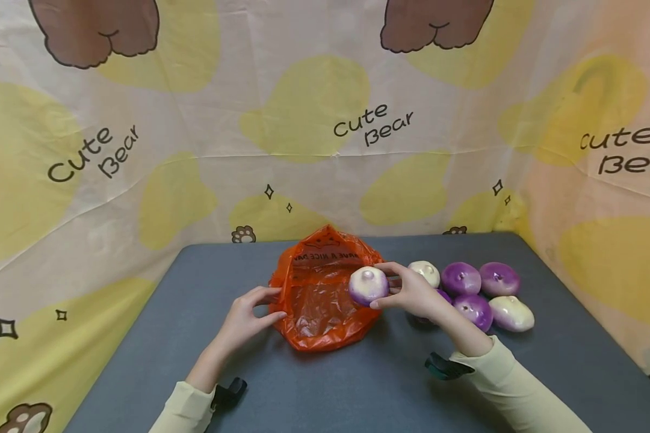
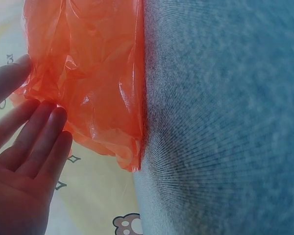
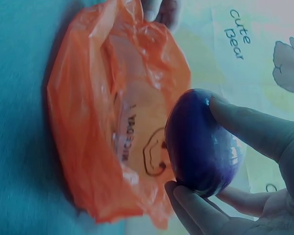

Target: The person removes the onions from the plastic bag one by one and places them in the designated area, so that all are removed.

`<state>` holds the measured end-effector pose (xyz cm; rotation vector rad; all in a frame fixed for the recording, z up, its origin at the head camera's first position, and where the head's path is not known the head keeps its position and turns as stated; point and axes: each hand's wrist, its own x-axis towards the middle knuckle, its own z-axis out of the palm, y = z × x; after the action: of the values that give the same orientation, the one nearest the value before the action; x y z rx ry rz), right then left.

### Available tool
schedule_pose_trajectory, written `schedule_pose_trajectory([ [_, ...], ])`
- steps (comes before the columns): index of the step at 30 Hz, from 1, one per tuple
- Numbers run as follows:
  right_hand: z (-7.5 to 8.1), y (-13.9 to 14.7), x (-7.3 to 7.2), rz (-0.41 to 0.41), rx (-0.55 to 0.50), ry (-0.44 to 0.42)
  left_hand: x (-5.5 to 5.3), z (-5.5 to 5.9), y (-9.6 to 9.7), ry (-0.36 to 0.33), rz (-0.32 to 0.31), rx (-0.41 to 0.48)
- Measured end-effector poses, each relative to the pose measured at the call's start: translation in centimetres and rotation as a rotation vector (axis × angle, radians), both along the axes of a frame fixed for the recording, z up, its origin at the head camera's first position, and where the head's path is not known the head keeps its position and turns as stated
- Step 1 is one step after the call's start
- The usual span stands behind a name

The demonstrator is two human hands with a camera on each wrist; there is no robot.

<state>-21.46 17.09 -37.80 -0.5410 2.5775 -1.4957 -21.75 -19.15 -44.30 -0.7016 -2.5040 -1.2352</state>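
Observation:
An orange plastic bag [image 1: 318, 340] stands on the table with its mouth gaping toward the head camera. Its printed inner wall shows in the right wrist view. My left hand [image 1: 249, 316] is at the bag's left rim; in the left wrist view its nearly straight fingers [image 2: 46, 128] rest against the plastic. My right hand [image 1: 411, 293] grips a glossy purple-and-white onion [image 1: 368, 285] between thumb and fingers, in front of the right part of the bag mouth. In the right wrist view the onion [image 3: 201, 142] shows its dark purple side and overlaps the bag's edge.
Several more onions lie grouped right of the bag, among them a purple onion [image 1: 499, 279] and a paler onion [image 1: 511, 314]; my right hand and forearm partly cover the group. The grey table [image 1: 325, 391] ends at a printed cloth backdrop [image 1: 303, 180].

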Motion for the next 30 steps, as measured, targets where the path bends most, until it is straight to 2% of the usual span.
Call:
schedule_pose_trajectory([
  [8,0.0,2.9,0.5,-0.032,0.036,0.056,0.0,0.0,0.0,-0.029,-0.003,0.009],
  [17,0.3,5.3,1.3,-0.063,0.08,0.059,0.0,0.0,0.0,-0.009,-0.008,0.001],
  [20,0.5,6.1,1.5,-0.068,0.101,0.046,0.0,0.0,0.0,-0.002,-0.005,0.001],
  [25,1.0,7.3,1.9,-0.106,0.168,0.085,0.0,0.0,0.0,-0.01,-0.001,0.001],
  [30,1.8,8.5,2.3,-0.139,0.164,0.11,0.0,-0.1,-0.1,-0.025,-0.001,0.001],
])
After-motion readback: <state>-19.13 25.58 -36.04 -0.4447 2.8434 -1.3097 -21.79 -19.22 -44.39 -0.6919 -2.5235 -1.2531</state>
